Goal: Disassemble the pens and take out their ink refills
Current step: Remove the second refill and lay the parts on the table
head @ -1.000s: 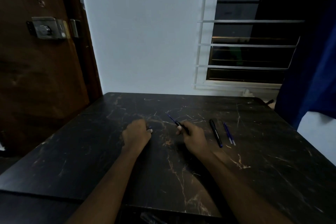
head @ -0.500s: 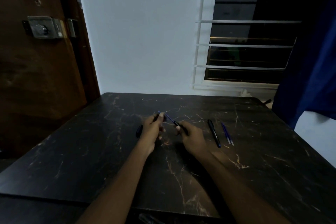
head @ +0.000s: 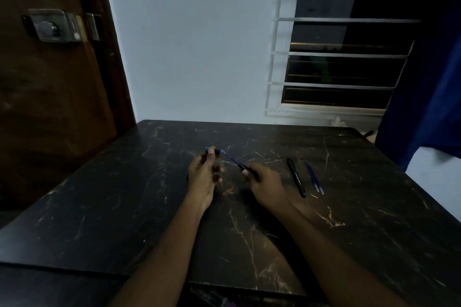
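Above the middle of the dark marble table (head: 129, 207) my right hand (head: 268, 185) grips a black pen barrel (head: 249, 169). A thin blue refill (head: 233, 159) sticks out of it toward the upper left. My left hand (head: 203, 173) pinches a small dark pen piece with a blue end (head: 216, 150) right at the refill's far tip. To the right of my hands a whole black pen (head: 296, 177) lies on the table. Beside it lie two blue refills (head: 314, 178), side by side.
A brown door with a metal lock (head: 53, 25) stands at the left. A barred window (head: 341, 45) and a blue curtain (head: 429, 97) fill the back right. The table's near edge (head: 99, 269) runs below my forearms.
My left hand rose from the table at the left and came to the refill's tip, now pinching a small pen piece there. My right hand stayed put with the barrel.
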